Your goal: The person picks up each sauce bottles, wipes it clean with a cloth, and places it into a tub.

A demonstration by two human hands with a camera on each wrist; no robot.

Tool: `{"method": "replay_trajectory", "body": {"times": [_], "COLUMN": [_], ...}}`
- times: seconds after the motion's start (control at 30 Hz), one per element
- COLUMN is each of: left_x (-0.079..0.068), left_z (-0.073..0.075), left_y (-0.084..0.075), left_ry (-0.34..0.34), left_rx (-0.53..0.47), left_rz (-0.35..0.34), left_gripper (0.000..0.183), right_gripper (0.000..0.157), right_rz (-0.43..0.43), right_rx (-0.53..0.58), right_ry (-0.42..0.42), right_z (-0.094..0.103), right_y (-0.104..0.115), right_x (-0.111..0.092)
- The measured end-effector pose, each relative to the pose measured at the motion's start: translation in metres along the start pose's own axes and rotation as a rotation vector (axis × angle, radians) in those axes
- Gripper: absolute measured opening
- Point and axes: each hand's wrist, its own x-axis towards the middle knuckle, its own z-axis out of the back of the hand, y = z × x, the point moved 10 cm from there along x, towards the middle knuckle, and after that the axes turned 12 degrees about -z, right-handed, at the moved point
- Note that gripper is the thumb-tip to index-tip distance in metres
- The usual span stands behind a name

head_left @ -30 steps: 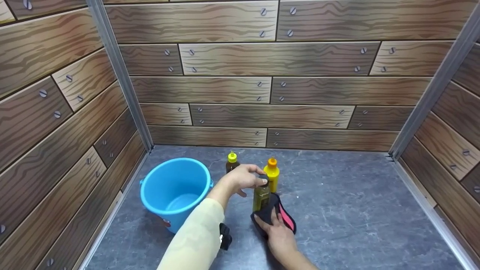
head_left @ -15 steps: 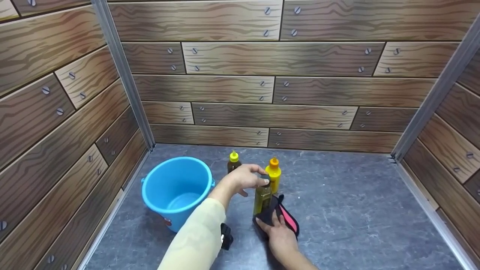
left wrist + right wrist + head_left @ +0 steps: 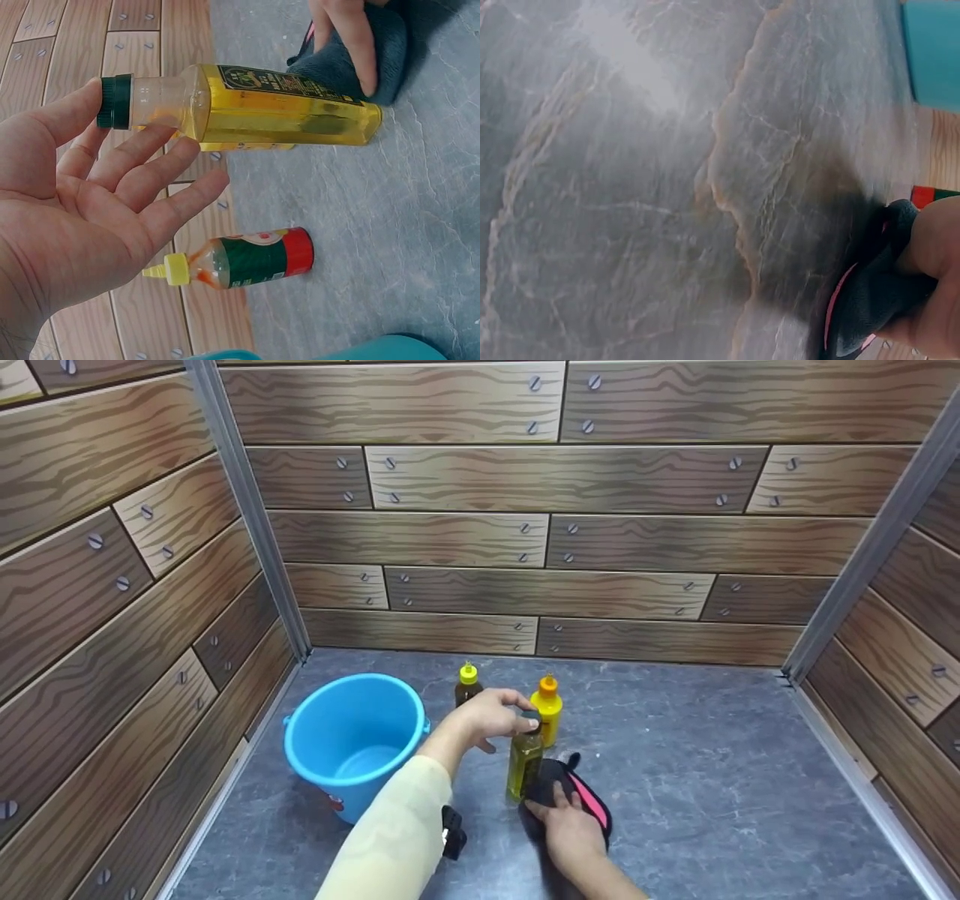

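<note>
An oil bottle (image 3: pixel 292 112) with yellow oil and a dark green cap stands upright in the head view. My left hand (image 3: pixel 491 716) pinches its cap between thumb and forefinger, the other fingers spread loosely. Just right of the bottle's base lies a black cloth pad (image 3: pixel 553 784) with a pink side and a small loop. My right hand (image 3: pixel 577 836) grips this pad from above, fingers spread over it. In the right wrist view the pad (image 3: pixel 870 300) bulges between thumb and fingers. The pad is close beside the bottle; whether they touch I cannot tell.
Behind the oil bottle stands a yellow squeeze bottle (image 3: pixel 547 709) with an orange cap. A sauce bottle (image 3: pixel 262 259) with a yellow nozzle is partly hidden by my left hand. A blue bucket (image 3: pixel 360 795) stands at left. Wood-patterned walls (image 3: pixel 420 540) enclose the grey floor (image 3: pixel 712 780).
The pad and my right hand have slid down and right, off the front of the oil bottle, uncovering its lower part. My left hand keeps its hold on the cap.
</note>
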Motion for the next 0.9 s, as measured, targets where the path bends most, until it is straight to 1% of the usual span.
{"method": "replay_trajectory", "body": {"times": [0.07, 0.1, 0.17, 0.2, 0.3, 0.53, 0.67, 0.9], "left_x": [0.000, 0.000, 0.000, 0.000, 0.000, 0.000, 0.000, 0.001], "left_z": [0.000, 0.000, -0.001, -0.001, -0.001, 0.000, -0.001, -0.001], "left_y": [0.001, 0.001, 0.002, 0.002, 0.002, 0.002, 0.001, 0.000], "left_ry": [0.001, 0.001, 0.000, 0.001, 0.003, 0.000, -0.002, -0.004], "left_rx": [-0.001, -0.003, -0.004, -0.003, -0.009, -0.016, -0.012, 0.004], "left_rz": [0.002, 0.003, 0.007, 0.008, 0.009, 0.009, 0.008, 0.008], "left_gripper": [0.017, 0.017, 0.017, 0.017, 0.017, 0.016, 0.018, 0.021], "right_gripper": [0.045, 0.047, 0.054, 0.058, 0.068, 0.073, 0.078, 0.085], "right_rz": [0.000, -0.008, -0.005, -0.007, 0.010, -0.004, 0.015, 0.101], "right_rx": [0.038, 0.058, 0.093, 0.117, 0.161, 0.267, 0.300, 0.364], "right_ry": [-0.036, -0.032, -0.045, -0.048, -0.099, -0.192, -0.237, -0.361], "right_z": [0.006, 0.012, 0.016, 0.022, 0.033, 0.055, 0.068, 0.095], "right_y": [-0.005, -0.006, -0.010, -0.011, -0.015, -0.025, -0.023, -0.009], "right_x": [-0.002, -0.003, -0.004, -0.006, -0.009, -0.015, -0.019, -0.030]}}
